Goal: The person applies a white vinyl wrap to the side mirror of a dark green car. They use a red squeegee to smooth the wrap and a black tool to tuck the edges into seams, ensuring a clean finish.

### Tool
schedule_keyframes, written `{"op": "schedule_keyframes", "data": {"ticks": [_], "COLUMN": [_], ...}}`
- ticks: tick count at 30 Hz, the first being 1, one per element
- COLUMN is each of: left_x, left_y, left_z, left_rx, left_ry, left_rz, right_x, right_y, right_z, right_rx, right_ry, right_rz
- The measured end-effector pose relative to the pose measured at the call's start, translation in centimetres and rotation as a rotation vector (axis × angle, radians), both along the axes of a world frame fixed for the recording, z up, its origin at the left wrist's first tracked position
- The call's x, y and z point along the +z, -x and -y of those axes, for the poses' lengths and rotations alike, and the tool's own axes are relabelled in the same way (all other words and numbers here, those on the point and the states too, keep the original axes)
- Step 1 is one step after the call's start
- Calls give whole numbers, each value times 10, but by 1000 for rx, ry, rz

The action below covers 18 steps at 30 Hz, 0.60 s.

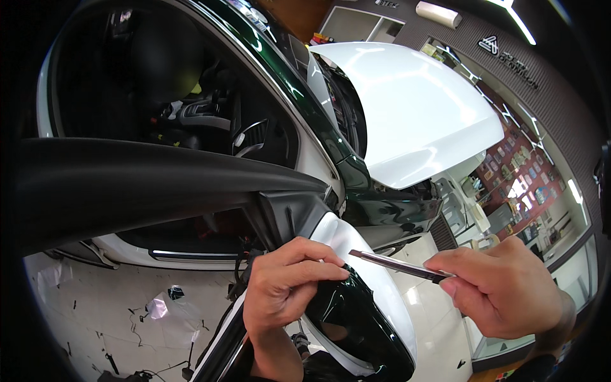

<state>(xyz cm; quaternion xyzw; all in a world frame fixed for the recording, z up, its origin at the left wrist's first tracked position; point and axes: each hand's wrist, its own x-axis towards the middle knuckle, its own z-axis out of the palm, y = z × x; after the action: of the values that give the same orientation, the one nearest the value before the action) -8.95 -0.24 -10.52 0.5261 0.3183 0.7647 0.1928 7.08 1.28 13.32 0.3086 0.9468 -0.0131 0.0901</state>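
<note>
A car's wing mirror (393, 299) juts out below the open door's window frame, its white shell partly covered by glossy dark green film (366, 318). My left hand (280, 290) is closed, thumb and fingers pinching the film's upper edge against the mirror. From the right, my right hand (503, 290) grips a slim snap-off cutter knife (401, 264). Its blade points left and lies just above the left fingertips, over the white part of the shell. Whether the blade touches the shell I cannot tell.
The black door frame (159, 184) crosses the left side. Beyond it a person (165, 57) sits in the dark cabin. The white bonnet (420, 108) is raised. Film scraps (159, 305) and cables litter the tiled floor (210, 286). Shelves and a pinned-up wall stand at far right.
</note>
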Motion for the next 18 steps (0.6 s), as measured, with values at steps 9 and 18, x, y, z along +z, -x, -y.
{"op": "schedule_keyframes", "data": {"ticks": [9, 18], "left_x": [-5, 2], "left_y": [3, 1], "left_z": [1, 13], "left_rx": [28, 87], "left_ry": [-45, 57], "left_rz": [-81, -188], "right_x": [0, -1], "right_y": [7, 12], "right_z": [6, 10], "right_rx": [4, 16], "right_ry": [-33, -1], "right_rz": [-14, 105]}}
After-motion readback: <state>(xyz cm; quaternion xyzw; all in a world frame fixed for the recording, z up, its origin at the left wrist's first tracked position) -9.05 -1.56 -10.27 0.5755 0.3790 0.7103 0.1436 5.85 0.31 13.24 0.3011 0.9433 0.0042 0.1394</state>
